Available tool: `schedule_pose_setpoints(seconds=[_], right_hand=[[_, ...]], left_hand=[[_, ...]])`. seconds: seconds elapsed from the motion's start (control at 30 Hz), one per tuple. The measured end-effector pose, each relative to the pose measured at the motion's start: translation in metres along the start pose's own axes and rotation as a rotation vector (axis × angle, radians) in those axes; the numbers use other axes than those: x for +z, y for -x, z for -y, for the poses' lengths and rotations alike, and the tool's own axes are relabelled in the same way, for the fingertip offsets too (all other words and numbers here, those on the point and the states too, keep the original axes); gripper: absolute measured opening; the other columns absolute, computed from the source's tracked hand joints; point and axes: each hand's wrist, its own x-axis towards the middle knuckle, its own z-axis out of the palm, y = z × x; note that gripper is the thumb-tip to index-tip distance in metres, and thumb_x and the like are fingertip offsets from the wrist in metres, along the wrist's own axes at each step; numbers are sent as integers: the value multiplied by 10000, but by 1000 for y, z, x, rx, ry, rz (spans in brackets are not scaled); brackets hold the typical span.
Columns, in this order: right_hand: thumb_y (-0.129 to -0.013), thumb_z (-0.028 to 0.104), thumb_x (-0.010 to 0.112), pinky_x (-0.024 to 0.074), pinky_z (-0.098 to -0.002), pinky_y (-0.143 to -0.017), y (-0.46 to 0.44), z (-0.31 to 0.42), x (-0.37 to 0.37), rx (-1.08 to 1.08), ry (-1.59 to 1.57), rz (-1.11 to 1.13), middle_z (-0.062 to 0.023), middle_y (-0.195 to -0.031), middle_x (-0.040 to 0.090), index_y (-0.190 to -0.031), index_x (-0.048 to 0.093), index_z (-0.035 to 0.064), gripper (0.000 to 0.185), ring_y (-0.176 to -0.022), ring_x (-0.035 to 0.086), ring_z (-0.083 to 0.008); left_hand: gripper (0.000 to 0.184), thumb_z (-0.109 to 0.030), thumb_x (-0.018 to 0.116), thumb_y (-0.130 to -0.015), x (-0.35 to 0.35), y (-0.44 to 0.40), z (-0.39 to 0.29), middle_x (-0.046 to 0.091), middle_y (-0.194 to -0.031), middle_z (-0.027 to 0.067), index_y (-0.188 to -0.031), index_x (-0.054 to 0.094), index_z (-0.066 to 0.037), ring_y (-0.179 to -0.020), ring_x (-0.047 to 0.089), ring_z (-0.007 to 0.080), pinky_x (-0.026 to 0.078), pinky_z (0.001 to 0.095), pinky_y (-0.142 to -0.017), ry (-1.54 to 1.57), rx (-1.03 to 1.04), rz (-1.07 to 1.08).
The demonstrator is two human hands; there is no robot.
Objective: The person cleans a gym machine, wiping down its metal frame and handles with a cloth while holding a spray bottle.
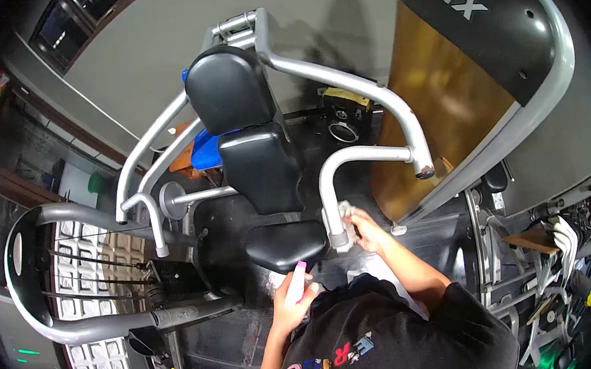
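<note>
My left hand (289, 313) is wrapped round a small white bottle with a pink top (296, 291), held in front of the black seat pad (285, 245). A crumpled whitish cloth (346, 215) is in my right hand (368, 231). That cloth presses against the lower end of the silver handle bar (329, 199) on the exercise machine. Some of the cloth is hidden behind the bar and my fingers. Above the seat stand the black padded backrests (229, 88), between the machine's two curved silver arms.
A tall machine housing (442, 94) with a silver frame stands at right. Another silver frame with cables (62, 331) is at left. A black speaker (345, 120) sits by the wall. Weight racks and assorted items (548, 261) line the far right.
</note>
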Motion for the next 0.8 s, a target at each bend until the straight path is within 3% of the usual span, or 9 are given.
schedule_pose_setpoints(seconds=[0.03,0.1,0.23,0.27,0.3,0.47,0.6,0.73,0.8], right_hand=[[-945,66,495,569,-375,-839,-8,7,4,-72,39,-123,-52,-1115,676,-1282,571,50,345,-992,671,-186],[-924,58,501,546,-329,-801,-17,22,7,-507,135,-163,-35,-1069,674,-1165,614,64,267,-933,664,-166],[-855,-11,535,543,-412,-759,48,77,61,-987,1164,-175,-136,-1005,639,-1111,627,31,275,-801,667,-327],[-824,-14,568,537,-447,-754,55,78,63,-1036,1232,-105,-147,-956,609,-1111,639,65,306,-822,644,-378],[-819,-1,599,534,-436,-769,57,74,58,-1092,1265,-32,-119,-971,619,-1096,655,95,299,-877,640,-327],[-796,71,664,525,-369,-792,90,79,54,-1014,1460,287,-11,-1009,632,-1046,686,156,265,-911,599,-255],[-826,149,616,566,-398,-703,103,84,54,-778,1573,549,-44,-935,632,-1060,694,175,249,-868,638,-263],[-820,47,560,541,-484,-809,104,67,62,-393,1304,721,-149,-1048,658,-1165,627,59,351,-960,667,-380],[-816,31,558,542,-456,-826,94,56,67,-448,1204,659,-165,-1063,665,-1178,623,53,369,-977,675,-365]], left_hand=[[217,-107,740,-875,1,0,0,559,-740,-32,-1058,633,-60,-667,514,56,438,236,-623,-14,10,-9],[215,-100,737,-876,5,2,-5,562,-739,-30,-1059,632,-59,-666,518,56,441,237,-622,29,-13,-35],[206,-87,731,-877,17,-5,-9,568,-733,-28,-1055,632,-57,-664,533,57,448,240,-616,63,4,-62],[199,-84,728,-880,18,-8,-10,567,-731,-31,-1051,631,-52,-659,534,59,452,244,-616,50,-14,-44],[199,-84,728,-880,22,-11,-11,567,-731,-31,-1051,631,-52,-659,534,59,452,244,-616,51,-7,-48],[223,-111,740,-880,33,-29,-10,580,-781,-19,-1066,639,-43,-702,535,61,455,242,-635,85,-4,-45],[234,-140,742,-883,37,-35,-21,603,-816,-9,-1062,641,-30,-753,547,70,465,251,-682,107,-59,-57],[242,-147,748,-876,27,-30,-17,624,-839,3,-1060,643,-31,-773,562,78,475,256,-701,36,-32,-102],[235,-136,741,-877,18,-23,-15,635,-855,15,-1066,644,-36,-801,579,83,483,261,-728,114,-106,-118]])
